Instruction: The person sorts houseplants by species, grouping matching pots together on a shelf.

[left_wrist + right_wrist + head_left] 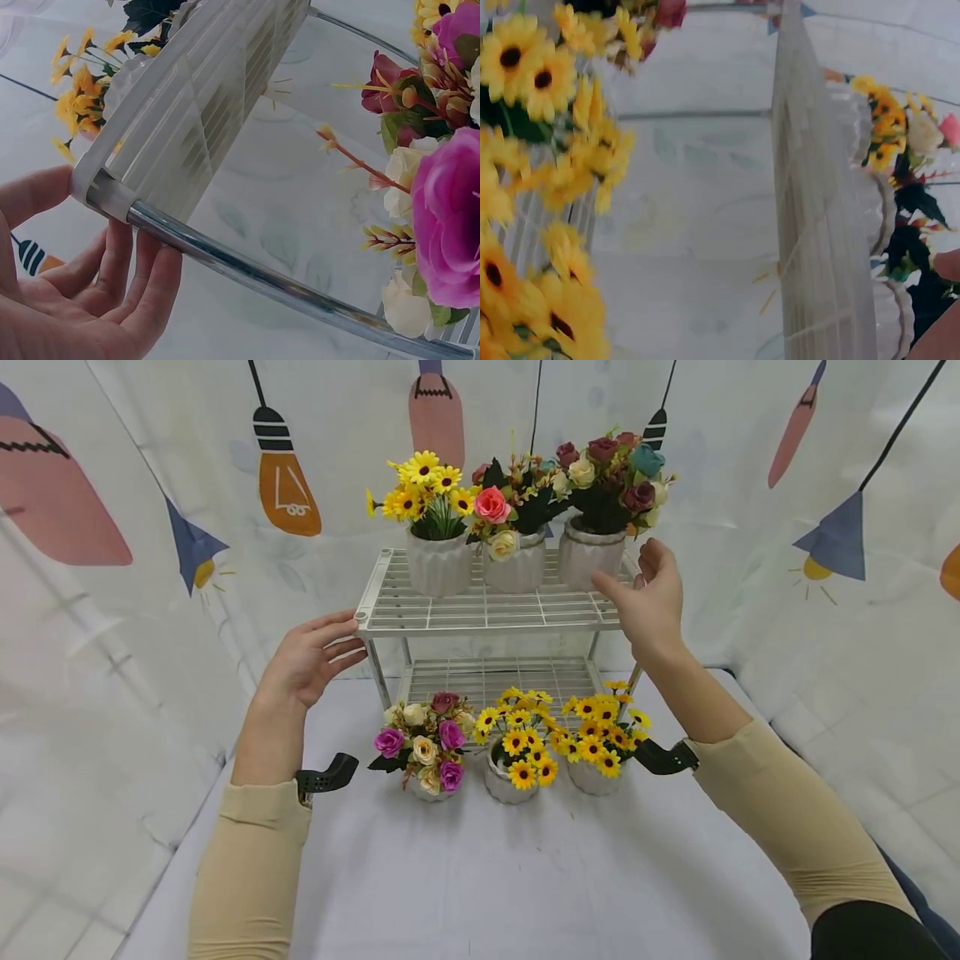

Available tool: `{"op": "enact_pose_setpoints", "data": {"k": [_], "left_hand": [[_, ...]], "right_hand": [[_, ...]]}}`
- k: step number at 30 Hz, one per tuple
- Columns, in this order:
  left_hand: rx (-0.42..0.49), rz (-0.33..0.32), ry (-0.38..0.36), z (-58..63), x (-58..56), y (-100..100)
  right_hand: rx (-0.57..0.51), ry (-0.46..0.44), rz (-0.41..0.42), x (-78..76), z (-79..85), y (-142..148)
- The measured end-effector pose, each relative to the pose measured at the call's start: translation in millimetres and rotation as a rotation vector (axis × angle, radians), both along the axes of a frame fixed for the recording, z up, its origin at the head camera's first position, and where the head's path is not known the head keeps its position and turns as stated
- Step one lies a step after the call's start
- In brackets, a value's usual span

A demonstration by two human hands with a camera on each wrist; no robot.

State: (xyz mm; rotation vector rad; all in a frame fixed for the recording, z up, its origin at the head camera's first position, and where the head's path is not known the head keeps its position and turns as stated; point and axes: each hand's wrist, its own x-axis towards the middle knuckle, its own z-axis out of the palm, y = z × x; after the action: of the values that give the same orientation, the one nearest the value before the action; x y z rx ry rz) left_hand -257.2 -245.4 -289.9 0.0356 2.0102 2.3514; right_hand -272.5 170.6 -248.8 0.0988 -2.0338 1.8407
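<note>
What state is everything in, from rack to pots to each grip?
White rack: upright.
Left top pot: upright, holding yellow flowers.
Middle top pot: upright, holding mixed flowers.
Right top pot: upright, holding mixed flowers.
Left front pot: upright, holding mixed flowers.
Middle front pot: upright, holding yellow flowers.
Right front pot: upright, holding yellow flowers.
Left grip: holding rack's near left corner.
Right grip: beside right top pot, thumb in front; contact unclear.

From where I stood in the room, I could read no text, label, brand, number or sign on anything.
</note>
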Motion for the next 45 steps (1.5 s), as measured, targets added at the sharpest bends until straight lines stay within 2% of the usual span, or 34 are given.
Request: {"op": "enact_pose_setpoints", "data": {"k": [6, 11, 17, 22, 27, 30, 34, 36, 40, 45], "left_hand": [[0.004, 0.003, -0.005, 0.4, 0.1, 1.1], [0.002, 0.003, -0.004, -0.1, -0.6, 0.6], [-0.002, 0.006, -0.004, -1.6, -0.3, -1.0], [-0.009, 0.01, -0.01, -1.7, 0.0, -0.4], [-0.008, 0.009, -0.01, 0.5, 0.5, 0.8], [-0.007, 0.009, -0.017, 1.8, 1.2, 0.4], [-0.004, 0.011, -0.018, 1.7, 0.8, 0.6], [-0.004, 0.012, -0.011, 1.9, 0.1, 0.8], [0.001, 0.017, -0.011, 2.1, 0.1, 0.7], [0.003, 0.018, -0.012, 1.1, 0.6, 0.3]], "right_hand": [[-0.176, 0.112, 0.102, 29.3, -8.2, 8.9], [-0.201, 0.158, 0.141, 53.5, -18.4, 14.1], [-0.17, 0.222, 0.12, 75.8, -40.7, 19.3], [-0.2, 0.221, 0.074, 90.6, -64.7, 27.0], [-0.185, 0.161, -0.021, 101.6, -91.7, 37.0], [-0.13, 0.099, -0.087, 107.5, -110.7, 43.1], [-0.056, -0.058, -0.179, 113.2, -136.0, 51.3], [-0.044, -0.16, -0.197, 113.7, -146.1, 55.6], [0.004, -0.338, -0.168, 113.0, -164.0, 61.6], [0.025, -0.425, -0.074, 112.5, -187.6, 59.7]]}}
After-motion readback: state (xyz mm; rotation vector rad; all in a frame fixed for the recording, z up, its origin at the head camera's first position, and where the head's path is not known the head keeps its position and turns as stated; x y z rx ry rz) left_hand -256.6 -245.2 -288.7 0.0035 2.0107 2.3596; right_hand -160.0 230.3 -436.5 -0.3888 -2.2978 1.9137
